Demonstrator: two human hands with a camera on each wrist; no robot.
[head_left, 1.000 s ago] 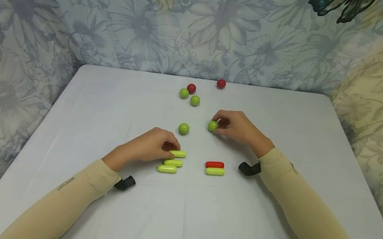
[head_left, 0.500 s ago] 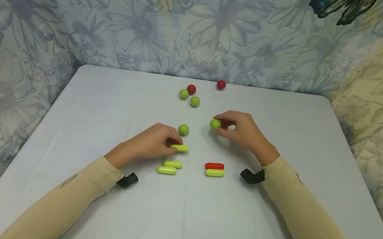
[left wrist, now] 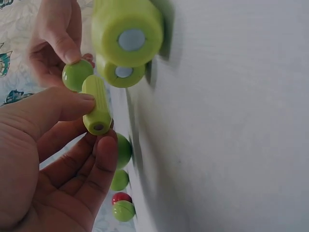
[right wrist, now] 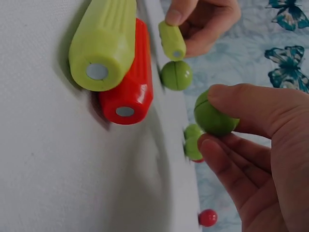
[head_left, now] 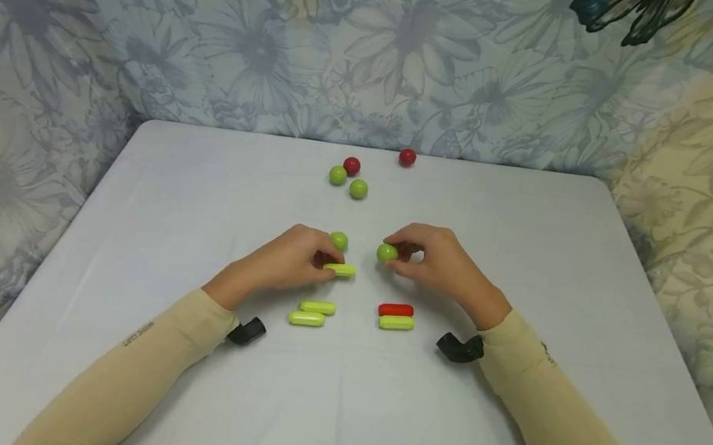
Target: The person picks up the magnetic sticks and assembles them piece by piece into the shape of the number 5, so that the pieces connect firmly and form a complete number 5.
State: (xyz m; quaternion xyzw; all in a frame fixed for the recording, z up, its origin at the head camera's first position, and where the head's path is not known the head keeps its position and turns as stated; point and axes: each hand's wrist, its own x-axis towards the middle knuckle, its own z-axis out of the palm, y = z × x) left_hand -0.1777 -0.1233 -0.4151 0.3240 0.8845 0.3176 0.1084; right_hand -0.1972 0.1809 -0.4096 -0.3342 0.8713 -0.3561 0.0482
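My left hand (head_left: 294, 259) pinches a yellow-green rod (left wrist: 98, 104) between thumb and fingers, held off the table; a pale metal disc shows in its end. My right hand (head_left: 447, 268) pinches a green ball (right wrist: 215, 115) by thumb and fingertips, a short gap to the right of that rod. Just behind the left fingers lies another green ball (head_left: 340, 240), partly covered by them in the head view. Two yellow-green rods (head_left: 312, 313) lie side by side nearer the front. A red rod (head_left: 395, 310) and a yellow-green rod (head_left: 396, 324) lie together below the right hand.
Toward the back of the white table (head_left: 325, 420) sit a red ball (head_left: 351, 166) and two green balls (head_left: 358, 189) in a cluster. A lone red ball (head_left: 407, 157) rests by the far edge. Behind stands a flowered cloth (head_left: 411, 52).
My left hand has lifted the yellow-green rod away from the two beside it, toward the back. My right hand raised the green ball, then brought it nearer the front and the rod.
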